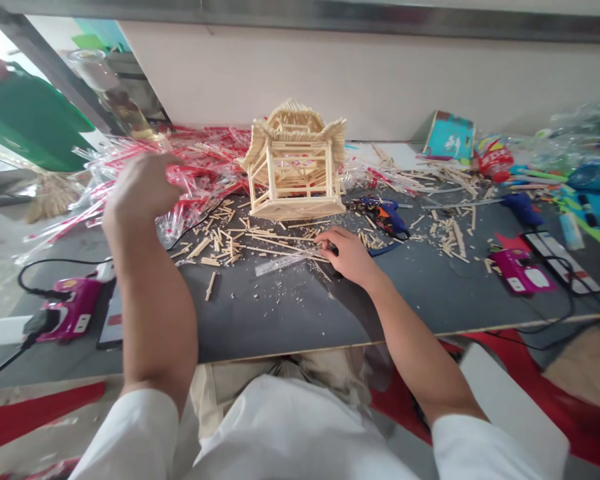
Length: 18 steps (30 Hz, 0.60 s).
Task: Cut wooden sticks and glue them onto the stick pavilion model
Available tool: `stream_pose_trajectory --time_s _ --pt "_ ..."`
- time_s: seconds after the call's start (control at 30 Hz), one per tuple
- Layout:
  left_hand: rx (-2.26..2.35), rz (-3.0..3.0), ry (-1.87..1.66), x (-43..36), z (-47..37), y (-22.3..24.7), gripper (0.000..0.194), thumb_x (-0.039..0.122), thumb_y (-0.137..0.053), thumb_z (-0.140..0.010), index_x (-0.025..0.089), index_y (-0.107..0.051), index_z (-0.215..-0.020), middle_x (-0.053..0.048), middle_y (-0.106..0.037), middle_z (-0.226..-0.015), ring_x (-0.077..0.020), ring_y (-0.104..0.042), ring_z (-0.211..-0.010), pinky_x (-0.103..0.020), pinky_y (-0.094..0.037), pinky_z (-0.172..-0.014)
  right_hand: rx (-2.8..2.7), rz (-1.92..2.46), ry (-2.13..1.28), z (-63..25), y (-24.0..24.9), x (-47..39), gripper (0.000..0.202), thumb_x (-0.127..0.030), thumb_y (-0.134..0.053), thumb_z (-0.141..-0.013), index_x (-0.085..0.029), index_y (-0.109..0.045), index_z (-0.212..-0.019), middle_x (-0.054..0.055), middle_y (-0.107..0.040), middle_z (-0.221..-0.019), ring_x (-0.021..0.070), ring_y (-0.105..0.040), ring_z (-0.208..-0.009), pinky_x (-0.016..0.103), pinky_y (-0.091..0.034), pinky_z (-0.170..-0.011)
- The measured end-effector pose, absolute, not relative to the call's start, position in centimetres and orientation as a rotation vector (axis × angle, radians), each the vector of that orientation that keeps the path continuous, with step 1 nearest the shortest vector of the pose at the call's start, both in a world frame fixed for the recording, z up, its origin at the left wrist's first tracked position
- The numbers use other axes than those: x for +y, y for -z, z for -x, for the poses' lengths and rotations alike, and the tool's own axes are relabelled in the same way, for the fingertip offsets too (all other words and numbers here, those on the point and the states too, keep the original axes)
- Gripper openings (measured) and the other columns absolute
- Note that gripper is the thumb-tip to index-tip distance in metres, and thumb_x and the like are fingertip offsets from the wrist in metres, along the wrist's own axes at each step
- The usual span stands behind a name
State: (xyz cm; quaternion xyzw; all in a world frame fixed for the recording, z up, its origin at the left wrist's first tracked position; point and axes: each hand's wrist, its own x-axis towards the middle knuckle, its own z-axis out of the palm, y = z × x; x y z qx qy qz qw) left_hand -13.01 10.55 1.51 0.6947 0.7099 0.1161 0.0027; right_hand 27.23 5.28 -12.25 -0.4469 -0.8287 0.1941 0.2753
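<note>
My left hand [143,183] hangs over a heap of red and clear plastic wrappers [210,160]. It is blurred, and its fingers are mostly hidden behind it. On the table's middle, my right hand [351,257] is closed, thumb and fingers pinched together beside a clear ruler [280,263] and thin wooden sticks [270,244]. Something small and dark shows at its fingers, too unclear to name. Behind the hands stands a small pavilion model [296,163] built of wooden sticks, upright, with a flared roof.
A blue glue gun [391,215] lies right of the model, another blue glue gun [523,209] farther right. Purple power strips [77,308] with cables sit at both sides. Stick offcuts [215,247] litter the dark table [280,330]. A metal beam [300,15] crosses above.
</note>
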Motion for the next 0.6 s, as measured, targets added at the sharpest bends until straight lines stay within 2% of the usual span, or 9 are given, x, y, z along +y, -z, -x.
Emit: stream_pose_trajectory --time_s 0.1,0.2,0.27,0.33,0.47,0.6 --pt "1.939 -2.23 -0.264 10.2 11.2 -1.9 0.051 0.029 -0.062 -0.093 0.018 -0.07 -0.141 -0.01 -0.071 -0.139 -0.0216 -0.063 -0.107 -0.036 -0.049 -0.102 -2.262 1.073 -0.482 -27.0 12.4 5.1 0.011 -0.016 -0.063 -0.1 -0.023 -0.071 -0.102 0.007 -0.069 -0.102 0.0218 -0.068 -0.092 0.038 -0.056 -0.089" --pt "1.861 -2.198 -0.439 10.1 9.7 -2.7 0.04 0.038 -0.062 -0.096 0.017 -0.078 -0.127 -0.009 -0.079 -0.115 -0.0174 -0.062 -0.087 -0.034 -0.05 -0.089 -2.221 0.993 -0.433 -26.9 11.8 4.8 0.009 -0.02 -0.064 -0.102 -0.024 -0.071 -0.099 0.007 -0.071 -0.105 0.0222 -0.07 -0.098 0.039 -0.056 -0.093" --pt "1.716 -2.247 -0.556 9.9 8.4 -3.1 0.037 0.041 -0.063 -0.097 0.017 -0.08 -0.12 -0.007 -0.079 -0.104 -0.0153 -0.062 -0.083 -0.031 -0.049 -0.082 -2.191 0.957 -0.46 -27.0 11.0 4.4 0.007 -0.02 -0.066 -0.102 -0.024 -0.071 -0.1 0.006 -0.073 -0.104 0.0211 -0.071 -0.096 0.038 -0.056 -0.092" --pt "1.514 -2.231 -0.628 9.8 6.9 -3.0 0.036 0.044 -0.065 -0.095 0.018 -0.081 -0.115 -0.006 -0.078 -0.093 -0.0143 -0.063 -0.076 -0.029 -0.048 -0.073 -2.179 0.915 -0.513 -27.1 9.7 3.9 0.005 -0.02 -0.068 -0.101 -0.024 -0.072 -0.1 0.004 -0.074 -0.102 0.0197 -0.072 -0.093 0.036 -0.057 -0.09" --pt "1.274 -2.12 -0.643 10.5 4.5 -1.8 0.046 0.048 -0.07 -0.091 0.016 -0.077 -0.123 -0.005 -0.074 -0.08 -0.014 -0.065 -0.066 -0.028 -0.047 -0.061 -2.259 0.812 -0.565 -27.5 6.0 2.8 0.006 -0.019 -0.069 -0.101 -0.024 -0.072 -0.102 0.004 -0.074 -0.101 0.0175 -0.071 -0.092 0.033 -0.056 -0.086" --pt "1.097 -2.105 -0.701 11.8 3.8 -0.4 0.037 0.046 -0.076 -0.083 0.016 -0.081 -0.103 -0.001 -0.066 -0.07 -0.0108 -0.058 -0.061 -0.026 -0.043 -0.056 -2.429 0.726 -0.594 -27.9 1.4 2.5 0.005 -0.019 -0.068 -0.102 -0.023 -0.071 -0.099 0.003 -0.074 -0.1 0.016 -0.071 -0.092 0.029 -0.055 -0.085"
